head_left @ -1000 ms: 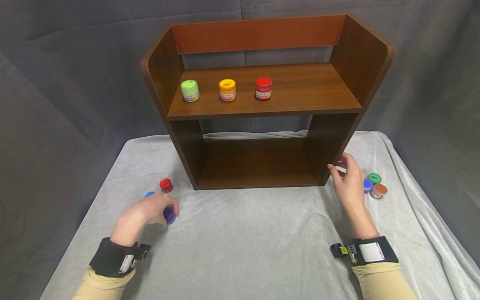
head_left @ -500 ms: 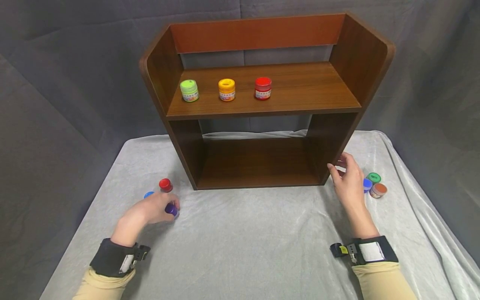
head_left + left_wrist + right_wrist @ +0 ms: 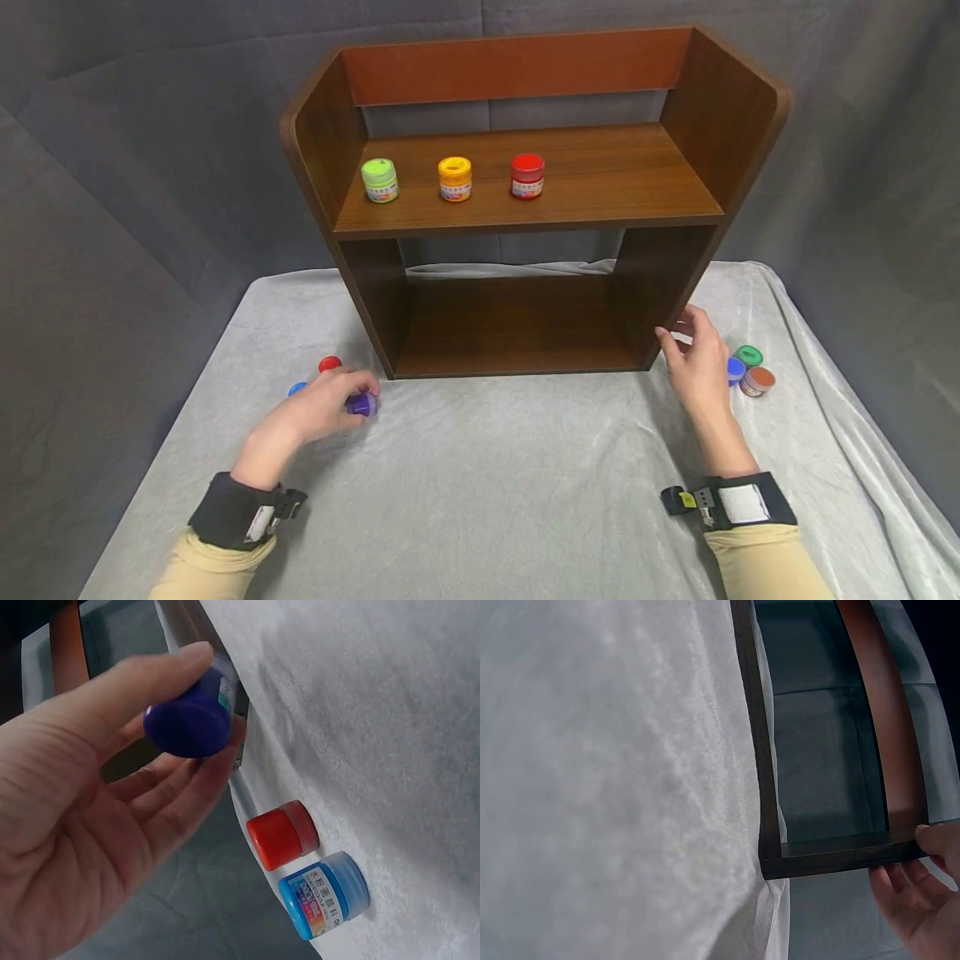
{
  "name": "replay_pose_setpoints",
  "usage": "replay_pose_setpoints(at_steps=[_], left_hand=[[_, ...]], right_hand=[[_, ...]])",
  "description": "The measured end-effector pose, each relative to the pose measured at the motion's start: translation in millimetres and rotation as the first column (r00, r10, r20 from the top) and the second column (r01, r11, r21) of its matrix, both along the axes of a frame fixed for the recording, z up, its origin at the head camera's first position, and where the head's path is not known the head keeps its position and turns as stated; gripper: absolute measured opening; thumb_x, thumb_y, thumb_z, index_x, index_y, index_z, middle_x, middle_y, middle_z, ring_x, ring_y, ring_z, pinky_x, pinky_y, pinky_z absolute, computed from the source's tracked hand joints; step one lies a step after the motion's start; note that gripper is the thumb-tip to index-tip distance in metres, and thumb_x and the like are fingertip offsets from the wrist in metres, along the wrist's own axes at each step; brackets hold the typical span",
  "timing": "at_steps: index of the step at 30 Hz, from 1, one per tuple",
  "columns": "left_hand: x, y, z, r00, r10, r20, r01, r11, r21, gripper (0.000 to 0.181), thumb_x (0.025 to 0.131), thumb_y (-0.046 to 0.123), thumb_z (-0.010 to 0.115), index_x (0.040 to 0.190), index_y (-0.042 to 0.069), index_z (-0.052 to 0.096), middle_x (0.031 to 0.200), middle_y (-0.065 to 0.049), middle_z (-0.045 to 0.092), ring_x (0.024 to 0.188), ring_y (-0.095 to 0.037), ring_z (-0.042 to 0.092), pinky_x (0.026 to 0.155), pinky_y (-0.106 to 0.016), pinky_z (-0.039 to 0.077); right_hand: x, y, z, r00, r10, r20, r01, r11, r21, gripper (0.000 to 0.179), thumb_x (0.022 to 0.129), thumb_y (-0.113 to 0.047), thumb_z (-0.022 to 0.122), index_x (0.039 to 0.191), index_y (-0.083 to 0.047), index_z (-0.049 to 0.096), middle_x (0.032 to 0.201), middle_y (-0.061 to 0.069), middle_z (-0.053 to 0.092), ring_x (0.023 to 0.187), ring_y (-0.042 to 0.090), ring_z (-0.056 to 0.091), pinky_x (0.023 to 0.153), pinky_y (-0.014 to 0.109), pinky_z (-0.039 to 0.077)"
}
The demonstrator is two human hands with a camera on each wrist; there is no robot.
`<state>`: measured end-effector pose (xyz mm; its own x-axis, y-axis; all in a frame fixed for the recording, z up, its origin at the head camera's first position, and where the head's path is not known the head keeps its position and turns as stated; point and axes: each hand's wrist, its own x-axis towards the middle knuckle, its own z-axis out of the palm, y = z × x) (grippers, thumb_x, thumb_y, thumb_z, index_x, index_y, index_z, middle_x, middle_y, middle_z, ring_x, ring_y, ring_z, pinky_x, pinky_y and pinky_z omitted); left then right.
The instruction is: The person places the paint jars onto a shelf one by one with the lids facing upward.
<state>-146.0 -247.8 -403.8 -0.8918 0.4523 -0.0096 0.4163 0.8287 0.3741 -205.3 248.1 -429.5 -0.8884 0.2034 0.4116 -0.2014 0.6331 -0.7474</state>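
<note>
My left hand [image 3: 315, 410] pinches a purple paint jar [image 3: 191, 724] between thumb and fingers, tipped with its lid toward the wrist camera. It looks just above the cloth, left of the wooden shelf [image 3: 517, 329]. Close by that hand, a red paint jar [image 3: 281, 834] and a blue paint jar [image 3: 324, 895] stand on the cloth; in the head view the hand partly covers both. At the shelf's lower right, my right hand [image 3: 697, 367] grips the side panel [image 3: 832, 859], thumb on one face and fingers on the other.
Light green [image 3: 380, 181], yellow [image 3: 454, 179] and red [image 3: 527, 177] jars stand spaced along the upper board. Right of my right hand, green [image 3: 748, 356], blue [image 3: 735, 372] and brown [image 3: 757, 382] jars cluster on the grey cloth [image 3: 510, 492].
My left hand has taken hold of the purple jar and moved it slightly right and toward the shelf, tilting it. The right hand stays on the side panel.
</note>
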Motion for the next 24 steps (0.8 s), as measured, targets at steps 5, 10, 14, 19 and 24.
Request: replay_pose_setpoints(at_steps=[5, 10, 14, 19, 24], left_hand=[[-2.8, 5.0, -2.9, 0.999, -0.007, -0.044, 0.009, 0.999, 0.047, 0.036, 0.072, 0.002, 0.086, 0.097, 0.008, 0.060, 0.089, -0.003, 0.068, 0.083, -0.016, 0.061, 0.077, -0.035, 0.057], [-4.6, 9.2, -6.3, 0.994, 0.002, -0.105, 0.003, 0.999, 0.048, 0.038, 0.070, 0.005, 0.089, 0.092, 0.010, 0.059, 0.087, -0.002, 0.068, 0.082, -0.015, 0.063, 0.077, -0.035, 0.057], [-4.1, 11.6, -6.9, 0.992, 0.011, -0.122, -0.005, 0.999, 0.046, 0.038, 0.070, 0.004, 0.088, 0.097, 0.007, 0.061, 0.091, -0.006, 0.070, 0.086, -0.020, 0.066, 0.081, -0.040, 0.058], [-2.9, 12.3, -5.1, 0.997, 0.037, -0.063, -0.035, 0.999, 0.033, 0.049, 0.073, 0.005, 0.087, 0.116, 0.003, 0.064, 0.106, -0.013, 0.072, 0.101, -0.029, 0.069, 0.092, -0.046, 0.058], [-2.8, 12.8, -5.1, 0.998, 0.021, -0.060, -0.020, 1.000, 0.009, 0.045, 0.072, 0.003, 0.087, 0.114, 0.002, 0.070, 0.109, -0.014, 0.073, 0.104, -0.031, 0.069, 0.093, -0.046, 0.057]], right_hand=[[0.4, 0, 0.1, 1.000, -0.004, -0.009, 0.004, 1.000, 0.000, 0.039, 0.094, -0.007, 0.066, 0.131, 0.000, 0.054, 0.123, 0.023, 0.066, 0.110, 0.039, 0.068, 0.089, 0.051, 0.054], [0.4, 0, 0.2, 1.000, -0.008, -0.008, 0.008, 1.000, 0.003, 0.039, 0.094, -0.007, 0.065, 0.131, 0.000, 0.054, 0.123, 0.023, 0.066, 0.110, 0.040, 0.068, 0.090, 0.052, 0.054], [0.5, 0, 0.5, 1.000, -0.010, -0.007, 0.010, 1.000, 0.005, 0.039, 0.094, -0.007, 0.065, 0.131, 0.000, 0.054, 0.123, 0.024, 0.066, 0.110, 0.041, 0.068, 0.090, 0.052, 0.055], [0.6, 0, 0.8, 1.000, -0.006, -0.008, 0.006, 1.000, 0.006, 0.039, 0.094, -0.007, 0.065, 0.131, 0.000, 0.054, 0.124, 0.024, 0.066, 0.111, 0.041, 0.068, 0.090, 0.053, 0.055], [0.5, -1, 1.0, 1.000, -0.007, -0.002, 0.007, 1.000, 0.008, 0.039, 0.095, -0.008, 0.066, 0.131, -0.001, 0.054, 0.124, 0.023, 0.065, 0.111, 0.040, 0.068, 0.091, 0.053, 0.055]])
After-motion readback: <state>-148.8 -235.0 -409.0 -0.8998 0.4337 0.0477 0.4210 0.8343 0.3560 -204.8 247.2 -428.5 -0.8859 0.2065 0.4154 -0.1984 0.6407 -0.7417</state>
